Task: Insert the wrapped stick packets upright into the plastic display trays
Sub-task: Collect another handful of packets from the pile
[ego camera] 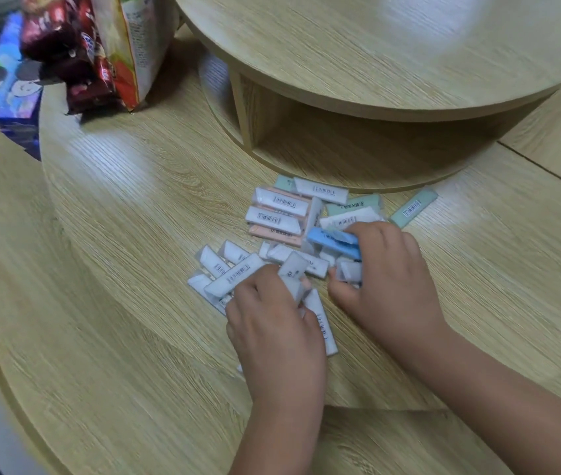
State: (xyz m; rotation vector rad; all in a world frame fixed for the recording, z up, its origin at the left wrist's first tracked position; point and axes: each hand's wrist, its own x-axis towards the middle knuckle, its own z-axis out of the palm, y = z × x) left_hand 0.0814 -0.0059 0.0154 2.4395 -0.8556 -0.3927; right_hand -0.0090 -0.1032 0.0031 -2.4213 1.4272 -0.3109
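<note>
Stick packets (pixel 282 214) heaped, snack bags (pixel 101 46) behind

Jumbled heap of wrapped stick packets (pixel 277 217), mostly white with barcodes, a few peach or mint, one blue packet (pixel 332 237), lying flat near the round wooden stand (pixel 375 80)

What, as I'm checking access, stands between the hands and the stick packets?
Nothing visible. The left hand grips white packets from the pile, and the right hand holds a blue packet. No display tray is in view, so that path cannot be judged.
</note>
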